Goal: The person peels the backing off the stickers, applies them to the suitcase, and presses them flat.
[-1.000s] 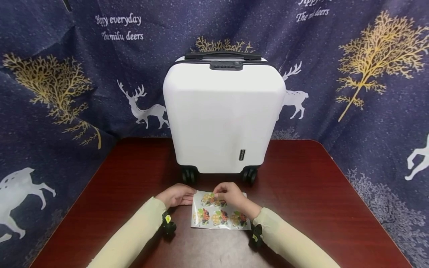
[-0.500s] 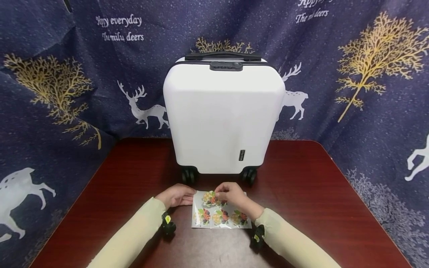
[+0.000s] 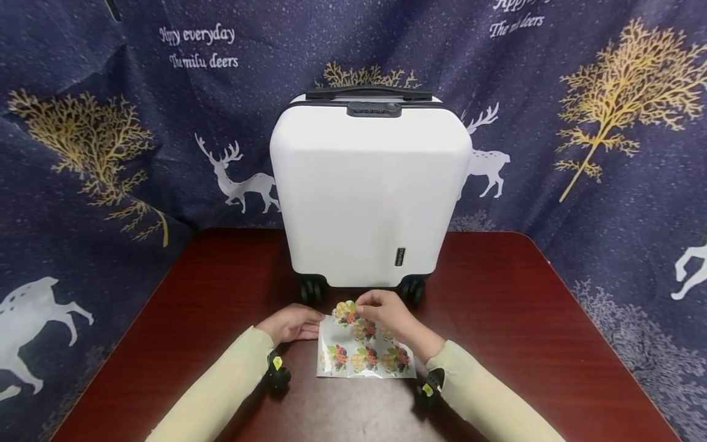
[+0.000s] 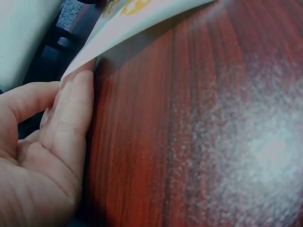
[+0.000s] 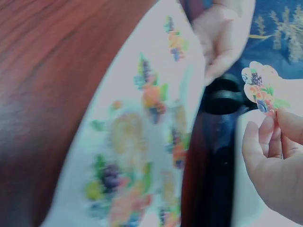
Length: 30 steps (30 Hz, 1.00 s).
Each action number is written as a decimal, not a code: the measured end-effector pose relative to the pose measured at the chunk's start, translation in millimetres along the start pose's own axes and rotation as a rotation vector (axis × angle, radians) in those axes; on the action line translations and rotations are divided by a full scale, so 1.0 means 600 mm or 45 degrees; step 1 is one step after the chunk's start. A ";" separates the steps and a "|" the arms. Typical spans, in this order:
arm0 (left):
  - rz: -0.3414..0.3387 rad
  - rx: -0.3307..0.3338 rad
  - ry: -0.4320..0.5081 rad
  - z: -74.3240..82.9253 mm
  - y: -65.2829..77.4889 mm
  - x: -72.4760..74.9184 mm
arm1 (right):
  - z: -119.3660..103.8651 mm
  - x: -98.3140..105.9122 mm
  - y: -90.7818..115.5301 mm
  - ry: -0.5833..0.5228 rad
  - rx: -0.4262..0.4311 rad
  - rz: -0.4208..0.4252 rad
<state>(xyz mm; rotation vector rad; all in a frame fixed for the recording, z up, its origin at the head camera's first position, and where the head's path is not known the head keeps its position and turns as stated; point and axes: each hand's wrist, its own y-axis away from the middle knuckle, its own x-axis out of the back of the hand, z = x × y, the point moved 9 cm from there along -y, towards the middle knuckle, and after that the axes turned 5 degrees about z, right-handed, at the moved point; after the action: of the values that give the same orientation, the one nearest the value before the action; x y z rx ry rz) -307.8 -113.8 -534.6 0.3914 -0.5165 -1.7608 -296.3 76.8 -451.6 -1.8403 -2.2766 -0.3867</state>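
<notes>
A white sticker sheet [image 3: 329, 334] printed with several fruit clusters lies on the table in front of the suitcase. At its upper left corner my left hand [image 3: 293, 322] pinches the edge between thumb and fingers; the left wrist view shows the sheet's edge [image 4: 106, 49] raised off the wood there. My right hand [image 3: 391, 313] holds a fruit sticker [image 3: 345, 312] by its edge with thumb and fingertip, above the sheet's top edge. The right wrist view shows this scalloped sticker [image 5: 258, 85] apart from the sheet. A bare patch shows at the sheet's upper left.
A white suitcase [image 3: 370, 196] with black wheels [image 3: 312, 288] stands upright on the dark red table [image 3: 497, 319], just behind the hands. Behind it hangs a blue cloth [image 3: 243, 104] printed with deer and golden trees.
My right hand has risen up and away, lifting the fruit sticker from the upper left of the sheet, where it lay partly attached. My left hand stays at the corner.
</notes>
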 end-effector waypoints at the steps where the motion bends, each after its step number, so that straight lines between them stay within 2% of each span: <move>1: -0.003 -0.002 -0.001 0.000 0.000 -0.001 | -0.005 0.002 0.000 -0.006 0.004 -0.002; 13: 0.016 -0.013 -0.002 0.001 -0.001 0.000 | -0.069 0.016 -0.001 -0.139 0.064 -0.006; 26: 0.007 -0.014 -0.010 0.003 0.001 -0.001 | -0.160 0.034 0.003 -0.229 0.259 -0.019; 30: -0.003 -0.011 -0.006 0.004 0.003 -0.002 | -0.190 0.038 0.003 -0.256 0.261 0.006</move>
<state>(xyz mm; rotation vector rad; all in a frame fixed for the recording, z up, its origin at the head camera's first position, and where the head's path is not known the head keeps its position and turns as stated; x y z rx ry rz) -307.0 -112.7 -531.6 0.3818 -0.5120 -1.7664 -301.1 62.5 -336.4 -1.8524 -2.3358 0.0348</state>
